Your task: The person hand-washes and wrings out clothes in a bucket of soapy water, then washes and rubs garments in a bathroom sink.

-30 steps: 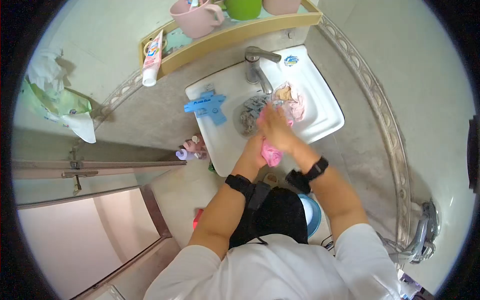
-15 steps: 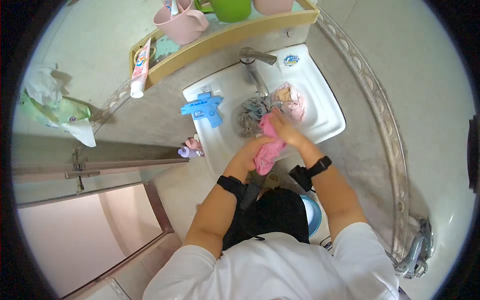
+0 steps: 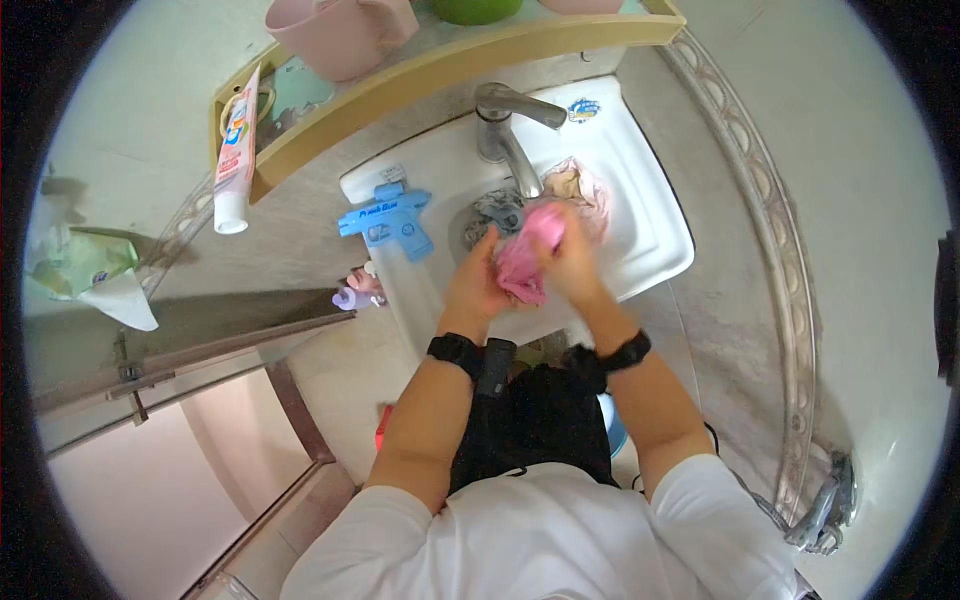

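Note:
A wet pink cloth [image 3: 522,268] is bunched between my two hands over the front of the white sink [image 3: 650,215]. My left hand [image 3: 478,280] supports its left side, thumb raised and fingers partly behind the cloth. The right side is gripped by my right hand [image 3: 572,258], which is blurred by motion. Behind the cloth, a grey patterned cloth [image 3: 497,212] lies in the basin, with a pale pink and beige cloth [image 3: 582,190] to its right. The metal faucet [image 3: 512,140] stands above them.
A blue toy gun [image 3: 390,220] rests on the sink's left ledge. Above, a shelf [image 3: 450,72] holds a pink mug [image 3: 335,40] and a toothpaste tube [image 3: 238,155]. Bottles [image 3: 358,290] stand left of the sink; a metal fixture [image 3: 830,500] is at lower right.
The pink cloth has been lifted and bunched up between my hands. My right hand has shifted from lying along it to gripping its upper part. The view has shifted slightly.

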Action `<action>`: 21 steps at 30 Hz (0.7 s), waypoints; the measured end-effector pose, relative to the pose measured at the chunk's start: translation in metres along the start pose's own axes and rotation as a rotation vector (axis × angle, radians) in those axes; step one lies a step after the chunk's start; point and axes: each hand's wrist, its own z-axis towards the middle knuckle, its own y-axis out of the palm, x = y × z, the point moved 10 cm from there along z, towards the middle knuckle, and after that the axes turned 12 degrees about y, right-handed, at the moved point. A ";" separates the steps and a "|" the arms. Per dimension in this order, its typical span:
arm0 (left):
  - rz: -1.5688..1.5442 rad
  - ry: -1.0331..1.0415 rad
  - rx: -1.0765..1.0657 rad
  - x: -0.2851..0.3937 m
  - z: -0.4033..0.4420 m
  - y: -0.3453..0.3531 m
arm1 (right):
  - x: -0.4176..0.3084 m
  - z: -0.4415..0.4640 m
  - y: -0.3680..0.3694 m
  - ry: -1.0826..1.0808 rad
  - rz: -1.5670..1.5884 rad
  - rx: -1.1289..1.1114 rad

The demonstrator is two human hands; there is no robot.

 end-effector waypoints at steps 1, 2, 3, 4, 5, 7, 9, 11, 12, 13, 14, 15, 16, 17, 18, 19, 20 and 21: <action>-0.082 0.055 -0.008 0.004 -0.007 0.013 | -0.016 -0.018 0.026 -0.074 -0.259 -0.133; -0.164 0.108 -0.013 0.007 -0.011 0.021 | -0.030 -0.037 0.050 -0.144 -0.517 -0.270; -0.171 0.102 -0.005 0.005 -0.013 0.021 | -0.040 -0.042 0.057 -0.134 -0.522 -0.275; -0.085 0.068 -0.034 0.000 -0.013 0.023 | -0.055 -0.048 0.065 -0.207 -0.621 -0.258; 0.003 0.033 -0.064 -0.004 -0.014 0.024 | -0.062 -0.052 0.070 -0.280 -0.720 -0.237; 0.103 -0.013 -0.049 -0.007 -0.009 0.012 | -0.009 -0.030 0.075 -0.023 -0.571 -0.268; 0.304 -0.084 -0.036 -0.008 0.000 -0.006 | 0.030 -0.005 0.076 0.223 -0.414 -0.293; 0.456 -0.137 -0.035 -0.010 0.006 -0.011 | 0.073 0.014 0.047 0.584 -0.439 -0.174; 0.508 -0.159 -0.033 -0.013 0.004 -0.010 | 0.085 0.015 0.038 0.591 -0.435 -0.171; 0.512 -0.049 0.082 -0.003 0.001 -0.004 | 0.096 0.021 0.028 0.521 -0.417 -0.150; 0.508 0.061 0.200 0.009 -0.003 -0.005 | 0.102 0.023 0.024 0.453 -0.403 -0.134; 0.508 0.057 0.204 0.009 0.000 -0.013 | 0.112 0.018 0.026 0.458 -0.404 -0.136; 0.385 0.035 0.150 0.006 0.010 -0.019 | 0.110 0.019 0.018 0.409 -0.312 -0.032; 0.261 0.012 0.093 0.002 0.019 -0.023 | 0.108 0.020 0.007 0.356 -0.223 0.074; 0.257 0.006 0.092 0.002 0.019 -0.029 | 0.097 0.013 0.011 0.359 -0.228 0.076; 0.186 0.049 0.114 0.009 0.020 -0.034 | 0.052 0.005 0.030 0.154 -0.083 -0.002; 0.114 0.092 0.140 0.012 0.021 -0.041 | 0.020 -0.005 0.044 0.053 -0.109 -0.093; 0.111 0.089 0.144 0.002 0.036 -0.062 | -0.012 -0.016 0.059 -0.048 -0.127 -0.185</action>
